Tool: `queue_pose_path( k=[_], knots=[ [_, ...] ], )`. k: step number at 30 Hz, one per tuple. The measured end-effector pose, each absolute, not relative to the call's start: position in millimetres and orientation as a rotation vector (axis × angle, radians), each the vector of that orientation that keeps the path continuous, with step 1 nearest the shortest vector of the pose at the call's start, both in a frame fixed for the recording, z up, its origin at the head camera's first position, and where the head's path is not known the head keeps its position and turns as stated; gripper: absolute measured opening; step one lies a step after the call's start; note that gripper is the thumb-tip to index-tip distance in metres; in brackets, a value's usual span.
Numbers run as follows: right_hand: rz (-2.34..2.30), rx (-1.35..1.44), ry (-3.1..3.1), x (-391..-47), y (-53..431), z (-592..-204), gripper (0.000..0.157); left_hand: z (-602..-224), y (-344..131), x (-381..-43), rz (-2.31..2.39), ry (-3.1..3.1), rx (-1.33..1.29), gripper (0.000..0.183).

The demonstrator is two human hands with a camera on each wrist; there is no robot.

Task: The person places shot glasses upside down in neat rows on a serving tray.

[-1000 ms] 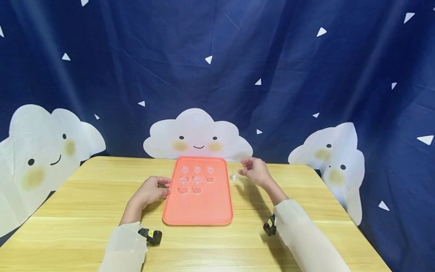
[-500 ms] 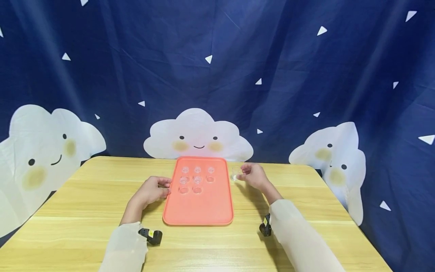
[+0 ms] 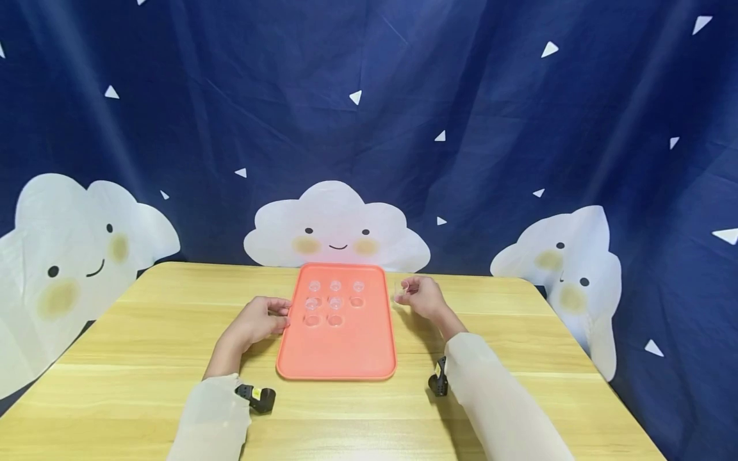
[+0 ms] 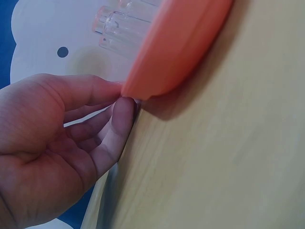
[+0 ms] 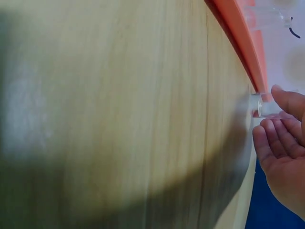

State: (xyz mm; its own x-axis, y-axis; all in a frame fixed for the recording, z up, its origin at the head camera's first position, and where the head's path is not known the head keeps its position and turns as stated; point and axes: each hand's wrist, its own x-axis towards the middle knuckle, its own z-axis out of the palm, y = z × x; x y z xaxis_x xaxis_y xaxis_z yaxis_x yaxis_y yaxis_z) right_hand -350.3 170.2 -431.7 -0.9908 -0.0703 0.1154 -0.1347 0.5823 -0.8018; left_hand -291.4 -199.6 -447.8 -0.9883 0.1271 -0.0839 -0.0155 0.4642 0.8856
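Observation:
An orange-red tray (image 3: 337, 352) lies on the wooden table, bearing several small clear cups (image 3: 312, 305) in rows on its far part. My left hand (image 3: 257, 320) holds the tray's left edge; the left wrist view shows the index finger and thumb (image 4: 123, 116) meeting at the rim. Just beyond the tray's right side, another clear cup (image 5: 259, 106) stands upright on the table. My right hand (image 3: 425, 298) has its thumb (image 5: 289, 102) and fingers around this cup. Part of the cup is hidden behind the thumb.
The wooden table (image 3: 323, 416) runs back to a dark blue curtain (image 3: 369, 141) with white cloud faces. Black wrist cameras (image 3: 262, 400) are strapped at both cuffs.
My right hand has moved left, from beside the lone clear cup to around it. The left hand and the tray stay in place.

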Motion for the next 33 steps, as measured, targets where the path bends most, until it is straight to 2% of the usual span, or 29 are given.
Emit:
queue_pose_path(
  k=[11,33],
  knots=[
    [1.439,0.133,-2.735,-350,171,-434,0.024,-446,-199,-292,1.551,2.573,0.101,0.039],
    [1.551,0.368,-2.651,-344,177,-421,0.017,-445,-199,-290,1.562,2.562,0.113,0.04]
  ],
)
